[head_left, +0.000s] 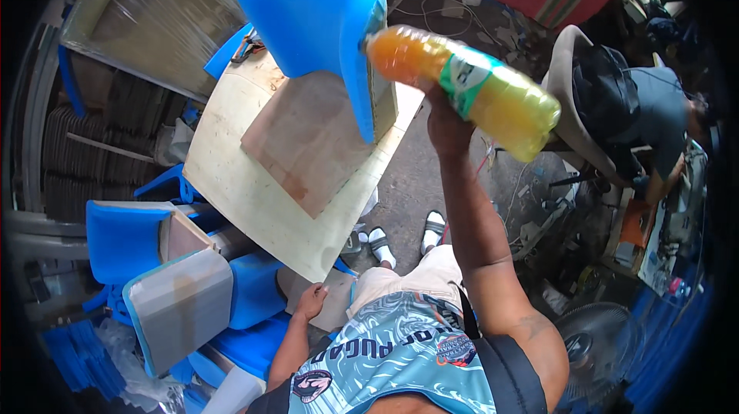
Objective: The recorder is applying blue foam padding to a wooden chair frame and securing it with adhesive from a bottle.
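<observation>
My right hand (451, 123) is raised and wrapped around the lower side of a large clear plastic bottle (508, 112) of yellow-orange liquid with a green label. The bottle lies tilted in the air, its neck to the left, overlapping in view the edge of a blue plastic chair shell (304, 10). That shell stands on the pale table (219, 125), beside a brown flat board (308, 152). Low by the table's near corner, my left hand (310, 302) rests with loosely extended fingers against a beige panel (331, 308), holding nothing visible.
Blue chairs with grey padded pieces (181, 298) are heaped at the left. A plastic-wrapped panel (154, 25) leans at the back left. Toward the right, a person (654, 106) sits on a chair at a cluttered bench; a fan (596, 348) stands nearer. Cables lie on the floor.
</observation>
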{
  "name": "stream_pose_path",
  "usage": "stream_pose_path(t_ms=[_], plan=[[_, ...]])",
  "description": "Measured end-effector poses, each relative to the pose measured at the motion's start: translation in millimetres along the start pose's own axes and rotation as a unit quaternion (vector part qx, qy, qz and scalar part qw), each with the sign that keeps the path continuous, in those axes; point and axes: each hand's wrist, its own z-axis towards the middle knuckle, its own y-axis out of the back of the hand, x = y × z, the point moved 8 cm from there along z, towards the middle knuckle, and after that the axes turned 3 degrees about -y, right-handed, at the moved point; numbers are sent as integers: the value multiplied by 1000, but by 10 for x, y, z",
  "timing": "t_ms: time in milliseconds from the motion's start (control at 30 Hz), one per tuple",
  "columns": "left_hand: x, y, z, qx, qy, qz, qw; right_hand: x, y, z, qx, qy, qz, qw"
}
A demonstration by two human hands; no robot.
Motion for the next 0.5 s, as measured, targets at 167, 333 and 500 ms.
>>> stream_pose_path(t_ms=[167,333,500], plan=[[610,332,140,46,37,97,994,-94,-97,-686,9,9,-69,998],[691,897,394,-18,30,117,993,492,-194,-217,-70,89,-124,986],[759,1205,681,-80,-33,93,992,198,-282,-444,-68,161,-164,971]])
